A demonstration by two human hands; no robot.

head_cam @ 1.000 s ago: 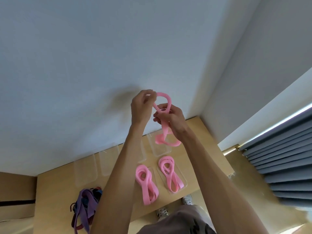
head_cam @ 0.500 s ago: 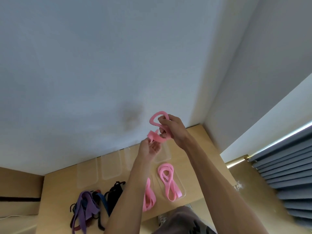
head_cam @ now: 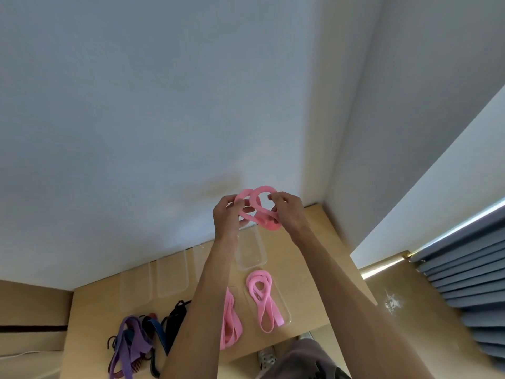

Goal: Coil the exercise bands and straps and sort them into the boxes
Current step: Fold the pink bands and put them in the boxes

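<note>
Pale wooden desk (head_cam: pixel 308 247) set into a wall corner. On it, five clear shallow plastic boxes with rounded corners; the nearest right box (head_cam: pixel 285 313) holds one coiled pink band (head_cam: pixel 261 299), flat and rubbery. A second coiled pink band (head_cam: pixel 229 321) lies beside it, partly behind my left forearm. At left, a tangled heap of purple, blue and black straps (head_cam: pixel 142 340). Raised above the desk, my left hand (head_cam: pixel 228 214) and right hand (head_cam: pixel 288 212) each pinch a third pink band (head_cam: pixel 258 207), wound into two overlapping loops.

A coiled band (head_cam: pixel 261 299) lies in the right box (head_cam: pixel 287 315), 1 empty box (head_cam: pixel 250 253) behind it.
</note>
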